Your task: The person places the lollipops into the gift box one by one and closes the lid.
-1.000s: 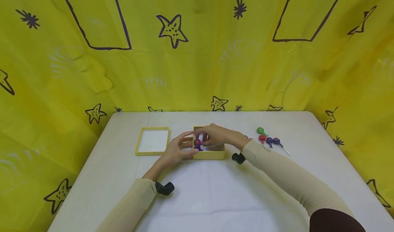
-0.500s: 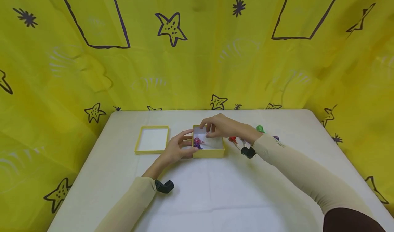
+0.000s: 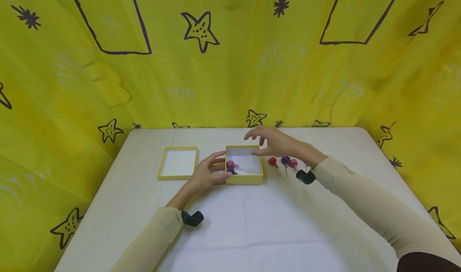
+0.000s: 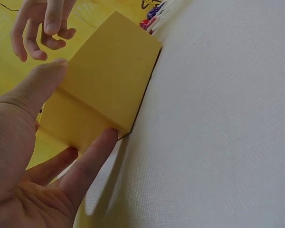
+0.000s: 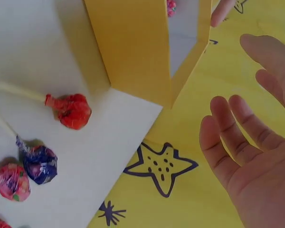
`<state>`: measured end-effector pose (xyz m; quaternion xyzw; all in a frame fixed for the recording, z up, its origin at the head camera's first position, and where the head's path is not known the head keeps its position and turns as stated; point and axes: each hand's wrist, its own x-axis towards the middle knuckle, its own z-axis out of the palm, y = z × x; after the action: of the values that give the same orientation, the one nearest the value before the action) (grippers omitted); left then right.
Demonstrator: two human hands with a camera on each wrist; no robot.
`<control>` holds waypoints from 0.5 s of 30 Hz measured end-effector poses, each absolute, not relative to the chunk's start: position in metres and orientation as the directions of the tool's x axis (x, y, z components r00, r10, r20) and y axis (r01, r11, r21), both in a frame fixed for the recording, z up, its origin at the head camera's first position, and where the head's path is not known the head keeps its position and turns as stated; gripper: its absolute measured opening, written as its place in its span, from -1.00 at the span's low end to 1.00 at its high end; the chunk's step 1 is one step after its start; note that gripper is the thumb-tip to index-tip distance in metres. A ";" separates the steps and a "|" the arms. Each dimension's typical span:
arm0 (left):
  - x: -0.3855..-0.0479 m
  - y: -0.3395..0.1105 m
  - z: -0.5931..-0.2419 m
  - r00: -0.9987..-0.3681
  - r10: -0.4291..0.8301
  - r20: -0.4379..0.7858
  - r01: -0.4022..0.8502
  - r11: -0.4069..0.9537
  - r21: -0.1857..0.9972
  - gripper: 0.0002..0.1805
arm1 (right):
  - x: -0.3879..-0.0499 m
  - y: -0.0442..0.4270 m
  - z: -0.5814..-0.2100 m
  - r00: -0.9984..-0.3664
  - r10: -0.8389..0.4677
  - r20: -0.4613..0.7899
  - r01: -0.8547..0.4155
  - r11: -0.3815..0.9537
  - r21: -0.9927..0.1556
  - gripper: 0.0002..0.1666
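A yellow box (image 3: pixel 245 179) with a white inside stands uncovered on the table. My left hand (image 3: pixel 206 175) holds its left end; in the left wrist view the thumb lies at the top edge and fingertips press the end wall. Inside, at the left, lie a pink lollipop (image 3: pixel 231 164) and a purple lollipop (image 3: pixel 231 171). Over the box's right side hovers my right hand (image 3: pixel 277 142), fingers loosely bent, holding nothing. Just right of the box are a red lollipop (image 3: pixel 272 161), a purple-wrapped lollipop (image 5: pixel 40 165) and a pink-wrapped lollipop (image 5: pixel 13 183).
Left of the box lies its shallow yellow-edged lid (image 3: pixel 178 163), inside facing up. A white cloth (image 3: pixel 230 224) covers the table. Behind it hangs a yellow curtain (image 3: pixel 230 75) with star drawings. The right forearm hides part of the table's right side.
My right hand has let go of the pink lollipop in the box and moved up and right, out of it. The left hand has stayed at the box.
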<state>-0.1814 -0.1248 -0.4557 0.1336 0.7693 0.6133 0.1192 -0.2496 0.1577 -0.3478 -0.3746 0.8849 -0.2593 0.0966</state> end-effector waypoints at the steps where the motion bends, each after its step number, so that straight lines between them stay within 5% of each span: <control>1: -0.181 -0.125 -0.456 -0.936 0.351 -0.017 0.062 0.213 0.975 -0.13 | -0.249 0.160 -0.347 -0.710 -0.703 0.025 -0.607 0.595 -0.527 -0.40; 15: -0.181 -0.125 -0.456 -0.935 0.355 -0.017 0.062 0.211 0.975 -0.11 | -0.248 0.194 -0.356 -0.772 -0.635 -0.001 -0.530 0.646 -0.549 -0.26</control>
<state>-0.1808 -0.1248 -0.4559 0.1355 0.7690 0.6132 0.1194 -0.2477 0.1941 -0.3557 -0.3230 0.9020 -0.2694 0.0972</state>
